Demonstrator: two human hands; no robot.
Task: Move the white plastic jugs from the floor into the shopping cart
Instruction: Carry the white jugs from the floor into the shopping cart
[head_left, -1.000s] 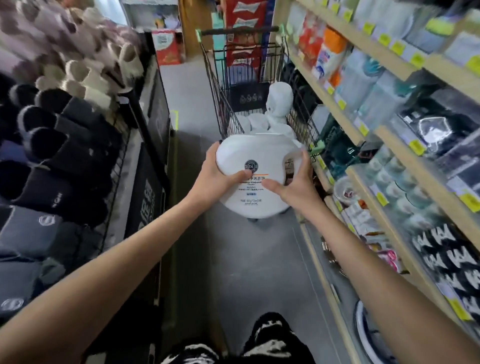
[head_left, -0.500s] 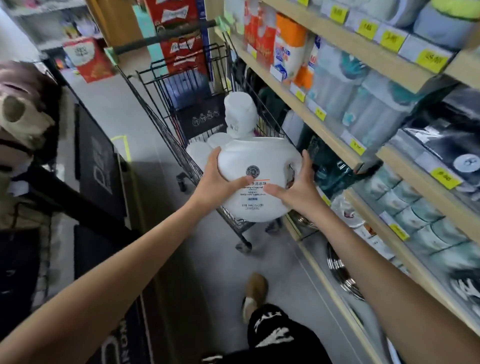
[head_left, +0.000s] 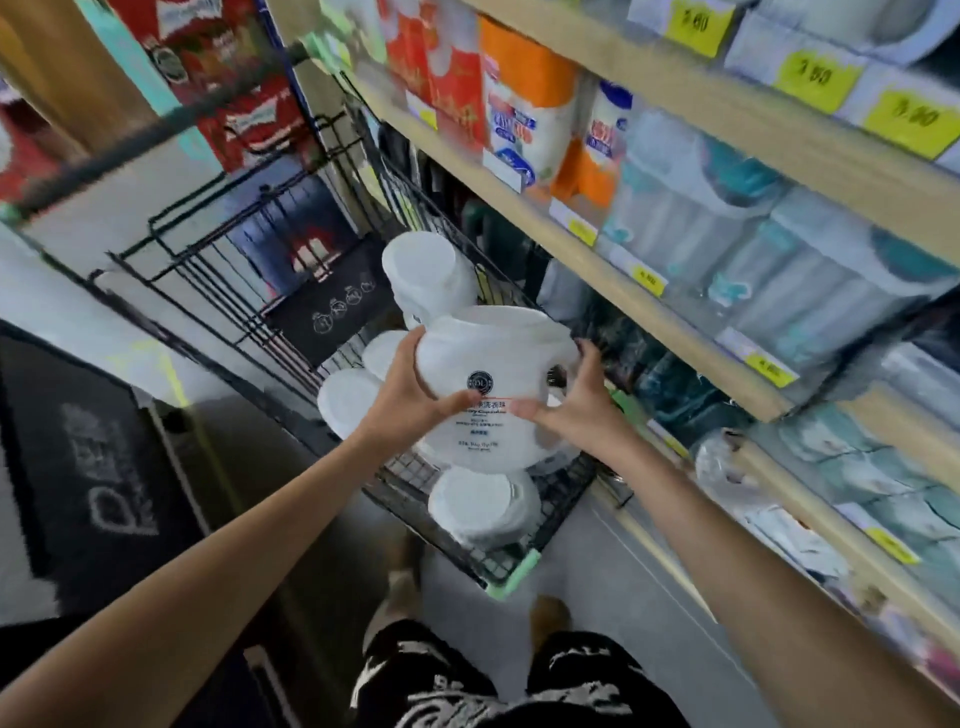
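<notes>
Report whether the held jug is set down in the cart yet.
Not yet: left hand and right hand grip the jug over the cart, above other jugs lying inside.

The label on the white jug (head_left: 483, 395) you hold shows a round dark emblem above Chinese characters ending 洗衣球; the smaller print is blurred. Yellow price tags (head_left: 814, 78) on the upper shelf (head_left: 727, 130) seem to read 9.80.
</notes>
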